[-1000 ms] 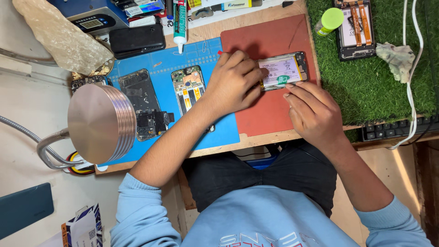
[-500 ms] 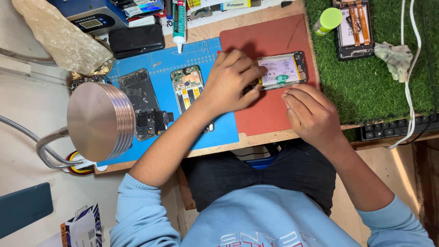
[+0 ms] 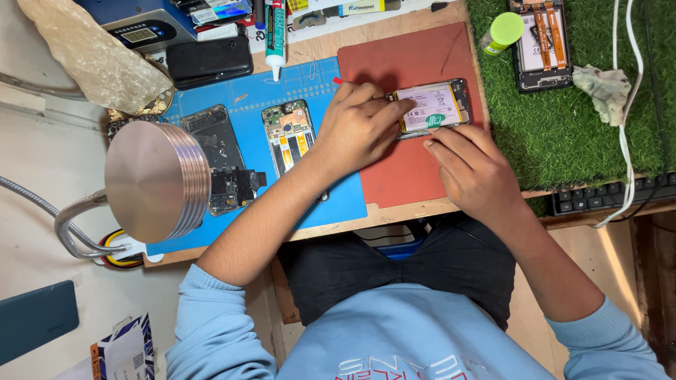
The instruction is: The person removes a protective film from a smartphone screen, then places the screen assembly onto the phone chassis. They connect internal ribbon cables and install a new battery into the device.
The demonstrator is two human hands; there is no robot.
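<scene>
We find the opened phone (image 3: 431,107) lying back-up on the red mat (image 3: 408,162), its pale battery exposed, towards the mat's far edge. The left hand (image 3: 359,130) rests over the phone's left end, fingers curled down onto it and pinching a thin tool with a red tip (image 3: 338,80). The right hand (image 3: 475,169) lies just beside the near edge of the phone, fingertips touching its frame, grasping nothing else. To the left, on the blue mat (image 3: 246,95), we note a second stripped phone (image 3: 289,134) and a dark phone body (image 3: 218,148). A round metal lamp head (image 3: 155,181) overhangs that mat. On the green turf (image 3: 563,141) lie another open phone (image 3: 543,43), a green-capped bottle (image 3: 501,32) and a crumpled cloth (image 3: 602,84). The wooden worktop (image 3: 394,214) carries all of these.
</scene>
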